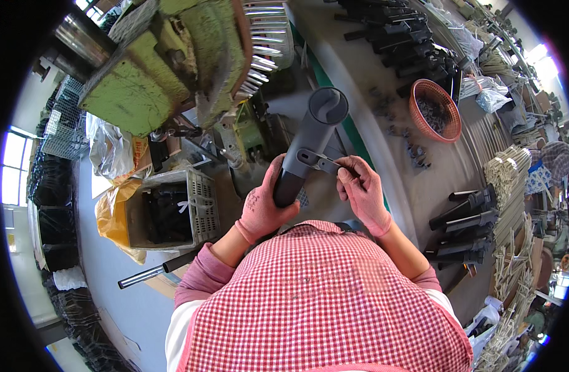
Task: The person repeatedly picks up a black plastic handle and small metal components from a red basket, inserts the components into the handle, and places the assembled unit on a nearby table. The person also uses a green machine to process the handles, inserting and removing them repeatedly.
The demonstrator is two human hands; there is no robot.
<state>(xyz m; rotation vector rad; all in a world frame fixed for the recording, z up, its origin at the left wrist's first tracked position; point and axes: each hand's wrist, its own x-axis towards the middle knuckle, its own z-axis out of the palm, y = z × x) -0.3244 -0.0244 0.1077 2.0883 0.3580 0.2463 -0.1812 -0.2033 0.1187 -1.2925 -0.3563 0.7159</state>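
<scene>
A thick dark grey metal tube (320,127), its round open end tilted up and away from me, is in front of my chest. My left hand (258,208), in a pink glove, is wrapped round its lower, blacker part. On the tube's right side sits a small grey bracket (308,156) with a slot, and a tab with a hole sticks out from it. My right hand (366,197), also in a pink glove with fingertips bare, is pinched at the end of that tab. Whatever is between its thumb and finger is too small to make out.
A worn green machine (142,80) looms at the upper left, beside a row of shiny rods (266,46). Below it stands a plastic crate (204,204) of black parts. On the right bench are an orange basket (415,115) of small parts, black tube assemblies (464,217) and bundled rods (508,180).
</scene>
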